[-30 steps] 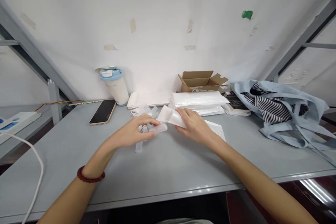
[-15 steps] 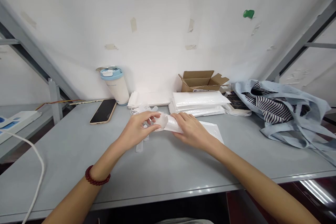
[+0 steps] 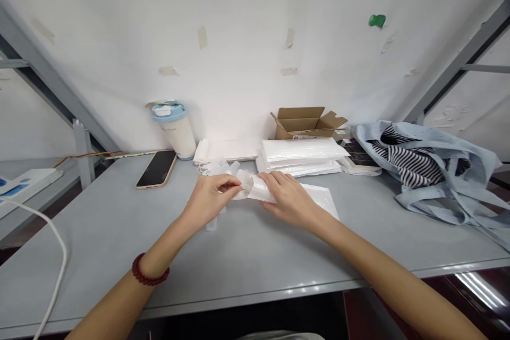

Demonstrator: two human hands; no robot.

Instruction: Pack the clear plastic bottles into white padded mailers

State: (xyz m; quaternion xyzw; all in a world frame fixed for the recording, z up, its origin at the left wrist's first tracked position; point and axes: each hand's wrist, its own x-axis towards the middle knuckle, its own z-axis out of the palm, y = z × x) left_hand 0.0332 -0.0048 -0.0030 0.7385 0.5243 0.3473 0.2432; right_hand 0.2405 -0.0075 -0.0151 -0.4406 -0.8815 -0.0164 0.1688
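A white bubble mailer [image 3: 324, 199] lies across the middle of the table, its open, curled flap end [image 3: 244, 183] raised toward the left. My right hand [image 3: 289, 196] is closed around the mailer near that end. At the flap's edge, my left hand [image 3: 217, 194] pinches with thumb and forefinger; the exact bit between the fingertips is too small to make out clearly. Several translucent strips [image 3: 211, 224] lie beneath and behind my left hand, partly hidden by it.
Behind my hands are a stack of white bubble mailers [image 3: 300, 151], a folded white pile [image 3: 231, 150] and an open cardboard box [image 3: 305, 125]. A phone [image 3: 157, 169] and a tumbler [image 3: 175, 130] stand left; a blue cloth bag [image 3: 430, 164] slumps right. A white cable [image 3: 59, 244] crosses the left edge.
The left thumb and forefinger have come together at the flap's edge from a spread position. My right hand and the mailer have barely moved.
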